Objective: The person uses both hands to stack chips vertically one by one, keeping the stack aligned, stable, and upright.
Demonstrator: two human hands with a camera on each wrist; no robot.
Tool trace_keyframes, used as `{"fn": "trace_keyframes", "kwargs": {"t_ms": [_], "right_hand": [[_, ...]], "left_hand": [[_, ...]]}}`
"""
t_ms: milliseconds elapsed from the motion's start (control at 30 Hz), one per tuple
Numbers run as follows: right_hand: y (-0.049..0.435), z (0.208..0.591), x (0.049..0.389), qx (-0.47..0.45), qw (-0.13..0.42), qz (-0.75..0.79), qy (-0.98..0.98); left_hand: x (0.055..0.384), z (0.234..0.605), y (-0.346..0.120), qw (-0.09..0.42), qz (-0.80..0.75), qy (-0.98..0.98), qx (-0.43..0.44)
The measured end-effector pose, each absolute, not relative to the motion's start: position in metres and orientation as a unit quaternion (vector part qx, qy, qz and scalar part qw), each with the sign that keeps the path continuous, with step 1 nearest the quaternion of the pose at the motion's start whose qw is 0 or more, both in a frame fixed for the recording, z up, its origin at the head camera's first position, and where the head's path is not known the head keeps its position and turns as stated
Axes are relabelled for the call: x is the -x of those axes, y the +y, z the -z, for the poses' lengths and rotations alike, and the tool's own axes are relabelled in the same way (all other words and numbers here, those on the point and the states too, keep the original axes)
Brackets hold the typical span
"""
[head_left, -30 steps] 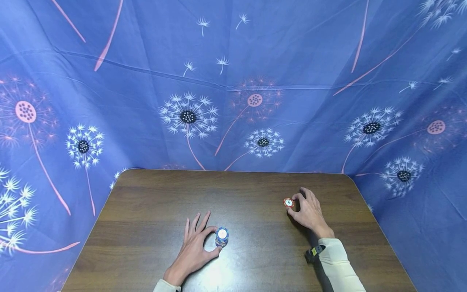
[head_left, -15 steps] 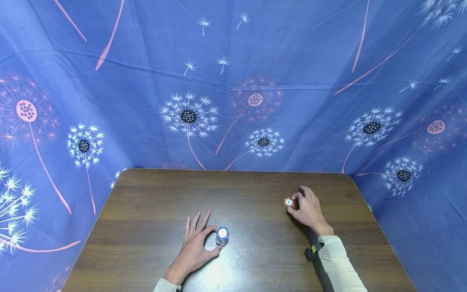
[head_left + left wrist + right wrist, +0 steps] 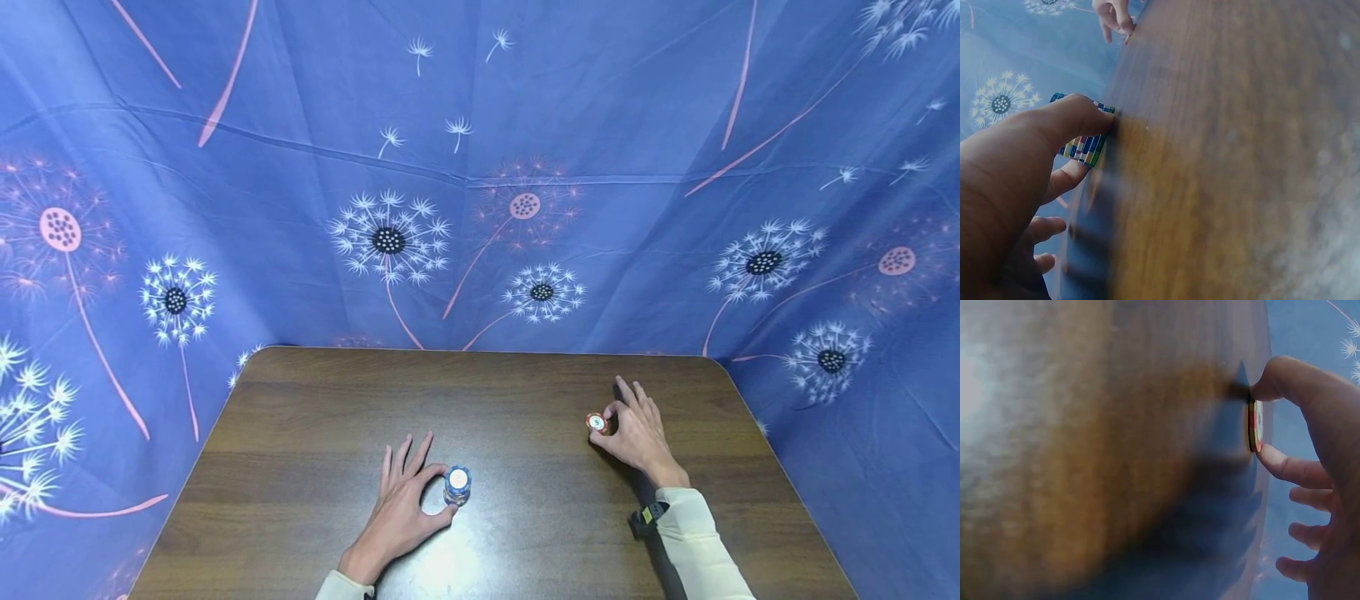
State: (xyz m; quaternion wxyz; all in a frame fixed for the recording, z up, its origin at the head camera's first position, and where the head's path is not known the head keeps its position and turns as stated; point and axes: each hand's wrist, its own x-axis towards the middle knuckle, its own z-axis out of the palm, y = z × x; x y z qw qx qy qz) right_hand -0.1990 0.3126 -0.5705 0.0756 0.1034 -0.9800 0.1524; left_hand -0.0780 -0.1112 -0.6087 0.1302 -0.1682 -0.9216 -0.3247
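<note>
A stack of poker chips (image 3: 457, 480), topped by a blue chip with a white centre, stands on the brown table. Thumb and index finger of my left hand (image 3: 401, 508) pinch its sides, the other fingers spread out to the left. In the left wrist view the stack (image 3: 1085, 149) shows many coloured edges, partly covered by the thumb. Farther back on the right, my right hand (image 3: 639, 437) pinches a red poker chip (image 3: 596, 422) with a white centre between thumb and index finger. The right wrist view shows this chip (image 3: 1257, 422) lying flat, low over the tabletop.
The wooden table (image 3: 337, 392) has rounded far corners and ends at a blue curtain (image 3: 480, 250) with dandelion prints, which surrounds it on the left, back and right. A black strap device (image 3: 647, 518) sits on the right wrist. Bright glare lies near the front.
My right hand and the red chip have shifted slightly toward me, and its free fingers have straightened a little. The left hand and the stack have stayed in place.
</note>
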Motion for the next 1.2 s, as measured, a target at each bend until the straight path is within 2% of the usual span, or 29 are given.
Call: {"fn": "trace_keyframes", "kwargs": {"t_ms": [167,600,1200], "right_hand": [[0.314,0.573,0.194,-0.114,0.107,-0.151,-0.976],[0.314,0.574,0.177,-0.108,0.109,-0.149,-0.977],[0.301,0.569,0.149,-0.118,0.166,-0.179,-0.963]], "left_hand": [[0.078,0.609,-0.110,0.141,0.324,-0.920,0.172],[0.076,0.609,-0.110,0.137,0.315,-0.924,0.167],[0.076,0.608,-0.109,0.149,0.315,-0.922,0.169]]}}
